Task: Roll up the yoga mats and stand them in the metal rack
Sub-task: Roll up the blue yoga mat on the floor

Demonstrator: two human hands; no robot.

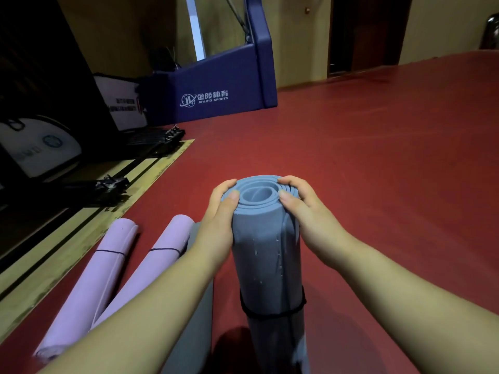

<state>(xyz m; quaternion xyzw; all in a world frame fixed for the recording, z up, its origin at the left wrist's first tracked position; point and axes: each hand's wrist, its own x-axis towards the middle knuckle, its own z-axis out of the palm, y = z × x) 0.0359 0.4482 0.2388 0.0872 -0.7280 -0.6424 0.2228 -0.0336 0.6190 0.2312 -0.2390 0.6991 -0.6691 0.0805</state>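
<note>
Left hand (220, 211) and right hand (299, 209) clasp top end of upright blue-grey rolled foam mat (266, 247), squaring coils; black elastic band (272, 311) below grip; metal rack possibly dark frame far left, unclear

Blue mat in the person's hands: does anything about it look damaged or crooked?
Slightly. The blue mat, gripped at its top by the left hand and right hand, has pale flecks scattered down its side, like nicks or scuffs. Its core is wound loosely, squashed oval rather than round. The black band sits snug round it.
</note>
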